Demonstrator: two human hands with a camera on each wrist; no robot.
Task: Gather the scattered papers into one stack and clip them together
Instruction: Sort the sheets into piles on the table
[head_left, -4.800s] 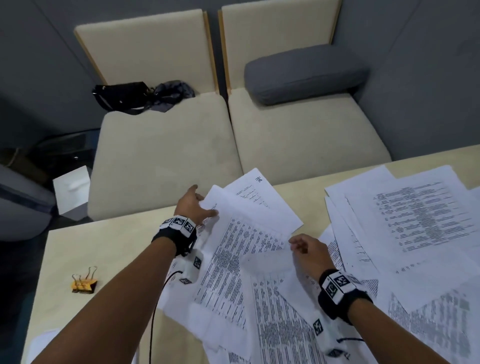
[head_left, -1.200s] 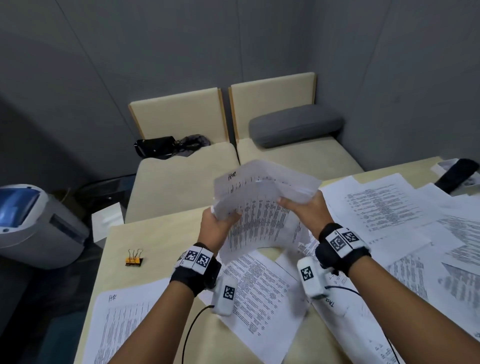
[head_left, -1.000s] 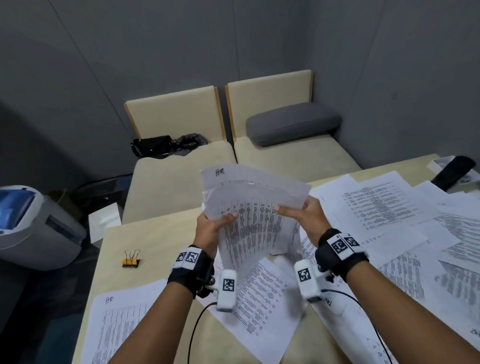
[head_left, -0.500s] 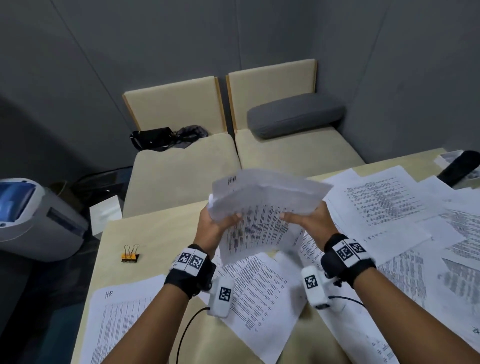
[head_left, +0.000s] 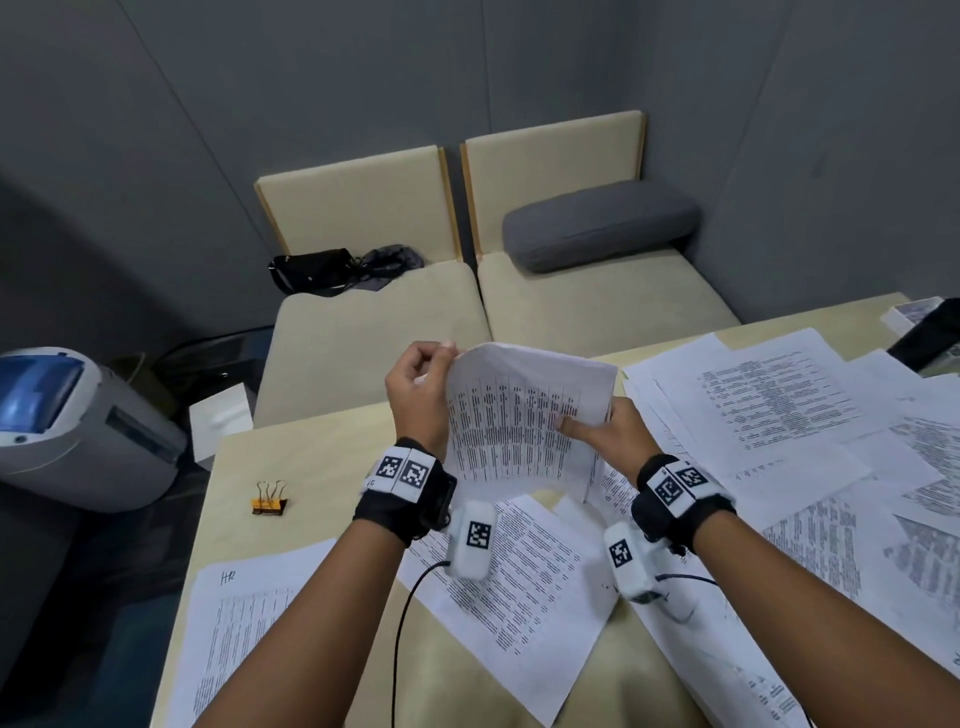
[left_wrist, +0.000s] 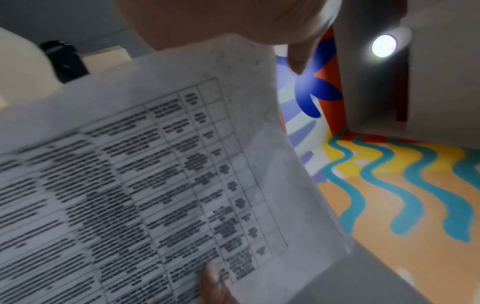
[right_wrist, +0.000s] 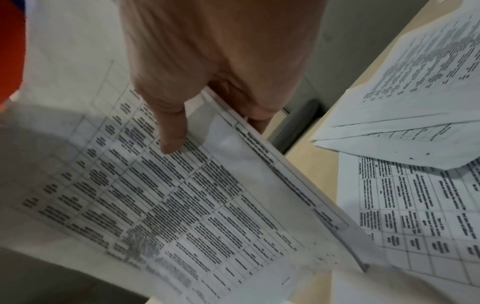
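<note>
While both hands hold a sheaf of printed sheets (head_left: 519, 421) upright above the table (head_left: 311, 467), the left hand (head_left: 418, 400) pinches its top left corner and the right hand (head_left: 602, 431) grips its right edge, thumb on the print. Handwriting like "HR" marks a loose sheet (head_left: 249, 613) at the table's near left; the printed tables are too blurred to read. Orange binder clips (head_left: 270, 501) lie well left of the hands. More scattered papers (head_left: 769, 410) cover the right side.

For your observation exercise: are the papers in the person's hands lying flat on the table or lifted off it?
Lifted: both the left hand and right hand hold the papers upright above the table.
</note>
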